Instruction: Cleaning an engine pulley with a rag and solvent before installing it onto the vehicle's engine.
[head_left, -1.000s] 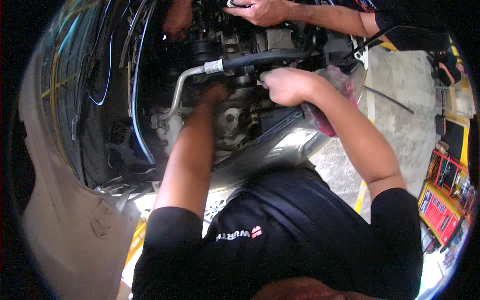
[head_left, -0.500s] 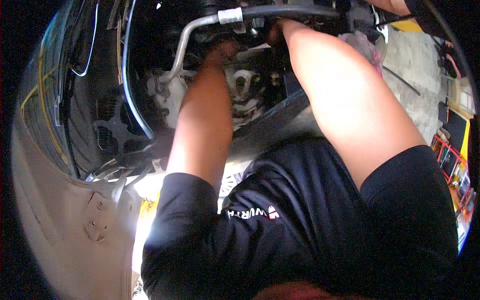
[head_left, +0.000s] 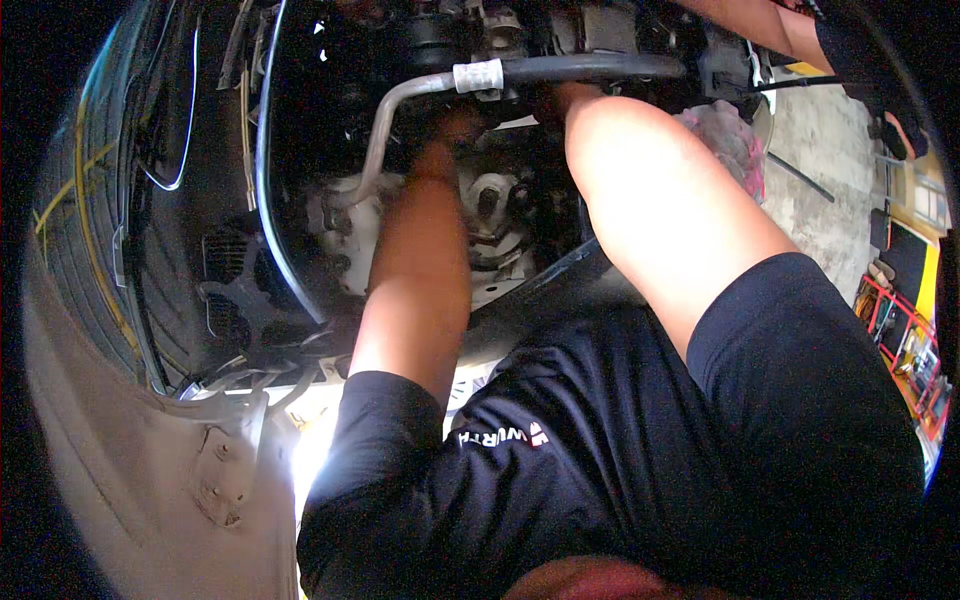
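Both my arms reach up into a dark vehicle compartment of metal parts and hoses. My left hand (head_left: 458, 122) is in deep shadow below a bent metal pipe (head_left: 383, 125); its fingers and anything in them cannot be made out. The pipe runs through a pale sleeve (head_left: 478, 76) into a black hose (head_left: 600, 68). My right hand (head_left: 568, 95) goes in just under that hose, its fingers hidden behind the hose and dark parts. A light metal casting with round openings (head_left: 490, 200) lies beside my left forearm.
Another person's arm (head_left: 765, 28) extends in at the top right. A pinkish crumpled rag (head_left: 728, 140) lies right of my right forearm. A curved shiny tube (head_left: 268, 190) and a beige body panel (head_left: 150, 470) are on the left. A red rack (head_left: 905, 345) stands far right.
The pipe, hose and compartment sit slightly lower in view. My right elbow and sleeve have shifted left in view, and more of the other person's arm shows. Both hands stay among the dark parts.
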